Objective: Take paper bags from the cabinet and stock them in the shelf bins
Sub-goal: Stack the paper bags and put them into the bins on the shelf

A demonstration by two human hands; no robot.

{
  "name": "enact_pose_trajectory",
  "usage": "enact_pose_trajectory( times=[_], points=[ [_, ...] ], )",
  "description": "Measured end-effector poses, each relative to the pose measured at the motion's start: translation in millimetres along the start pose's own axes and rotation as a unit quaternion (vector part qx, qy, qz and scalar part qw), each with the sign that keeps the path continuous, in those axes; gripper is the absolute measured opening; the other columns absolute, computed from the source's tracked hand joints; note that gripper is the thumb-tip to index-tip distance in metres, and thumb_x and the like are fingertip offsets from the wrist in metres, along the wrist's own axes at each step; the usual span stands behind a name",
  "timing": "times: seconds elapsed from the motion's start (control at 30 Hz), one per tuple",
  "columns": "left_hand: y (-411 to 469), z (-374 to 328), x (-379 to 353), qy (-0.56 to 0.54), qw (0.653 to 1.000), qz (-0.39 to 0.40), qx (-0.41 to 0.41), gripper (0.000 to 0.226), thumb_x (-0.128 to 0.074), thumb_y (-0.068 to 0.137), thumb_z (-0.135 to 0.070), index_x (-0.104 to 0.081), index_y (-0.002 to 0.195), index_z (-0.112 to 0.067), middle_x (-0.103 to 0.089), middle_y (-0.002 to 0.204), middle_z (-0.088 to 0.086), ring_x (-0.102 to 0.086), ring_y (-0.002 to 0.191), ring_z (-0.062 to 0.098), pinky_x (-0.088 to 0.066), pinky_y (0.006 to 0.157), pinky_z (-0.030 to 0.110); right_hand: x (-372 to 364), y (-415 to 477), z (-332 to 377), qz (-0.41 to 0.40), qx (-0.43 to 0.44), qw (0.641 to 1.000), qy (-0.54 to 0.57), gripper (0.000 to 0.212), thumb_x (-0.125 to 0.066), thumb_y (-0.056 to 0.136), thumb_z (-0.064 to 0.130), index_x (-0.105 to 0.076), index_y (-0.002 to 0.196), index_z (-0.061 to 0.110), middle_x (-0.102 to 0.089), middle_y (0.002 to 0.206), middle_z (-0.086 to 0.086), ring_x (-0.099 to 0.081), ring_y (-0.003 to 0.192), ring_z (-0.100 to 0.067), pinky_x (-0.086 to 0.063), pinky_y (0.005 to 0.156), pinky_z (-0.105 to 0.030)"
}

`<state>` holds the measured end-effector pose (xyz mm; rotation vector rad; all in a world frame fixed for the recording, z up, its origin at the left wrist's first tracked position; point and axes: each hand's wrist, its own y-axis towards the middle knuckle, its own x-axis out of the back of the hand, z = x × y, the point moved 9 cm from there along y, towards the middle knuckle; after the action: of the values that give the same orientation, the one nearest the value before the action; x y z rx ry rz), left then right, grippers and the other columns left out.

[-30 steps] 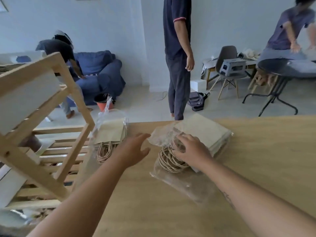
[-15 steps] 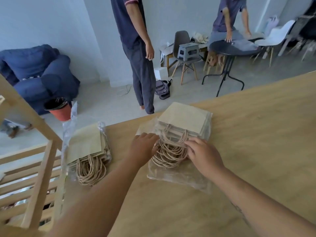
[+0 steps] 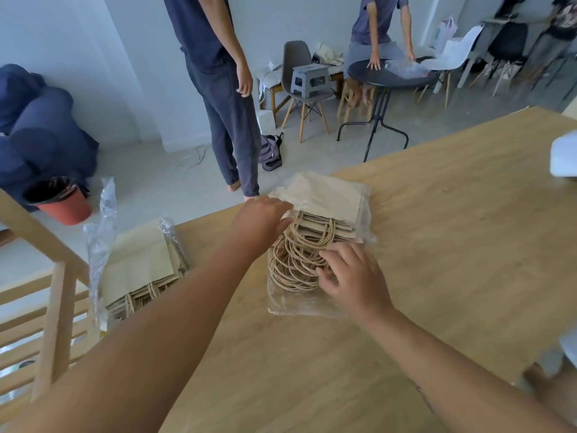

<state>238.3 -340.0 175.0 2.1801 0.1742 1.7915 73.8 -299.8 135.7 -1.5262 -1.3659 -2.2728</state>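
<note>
kraft paper bags (image 3: pixel 327 198) lie half-wrapped on the table (image 3: pixel 452 245), right hand (image 3: pixel 356 279) spread loose over their twine handles (image 3: pixel 296 254), left hand (image 3: pixel 259 215) at the edge of the clear wrap (image 3: pixel 299 303), pinch unclear; seemingly the unwrapping step, which next calls for sliding them free.

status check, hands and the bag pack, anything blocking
Left hand at left edge of bag pack, grip unclear. Right hand open, spread on the twine handles. Pack flat on table, in clear wrap. Nothing blocking.
</note>
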Motion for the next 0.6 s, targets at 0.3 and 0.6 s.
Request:
enact_pose_trajectory(
  times=[0.3, 0.6],
  points=[
    [17.7, 2.0, 8.2, 0.015, 0.999, 0.029, -0.006, 0.037, -0.057, 0.099, -0.034, -0.062, 0.13, -0.016, -0.069, 0.121, 0.006, -0.057, 0.114, 0.028, -0.046, 0.09, 0.041, -81.1, 14.4, 7.3, 0.346, -0.122, 0.93, -0.004, 0.119, -0.067, 0.074, 0.066, 0.0, 0.155, 0.01, -0.009, 0.163, -0.008, 0.006, 0.151, -0.027, -0.002, 0.123, -0.046],
    [20.3, 2.2, 4.3, 0.015, 0.999, 0.049, 0.001, 0.037, -0.054, 0.099, -0.035, -0.06, 0.132, -0.018, -0.067, 0.123, 0.004, -0.056, 0.116, 0.026, -0.045, 0.094, 0.042, -88.2, 12.9, 6.7, 0.321, -0.115, 0.94, -0.013, 0.045, -0.067, 0.083, 0.045, -0.052, 0.113, 0.016, -0.059, 0.109, 0.002, -0.045, 0.115, -0.022, -0.031, 0.102, -0.042]
  ],
)
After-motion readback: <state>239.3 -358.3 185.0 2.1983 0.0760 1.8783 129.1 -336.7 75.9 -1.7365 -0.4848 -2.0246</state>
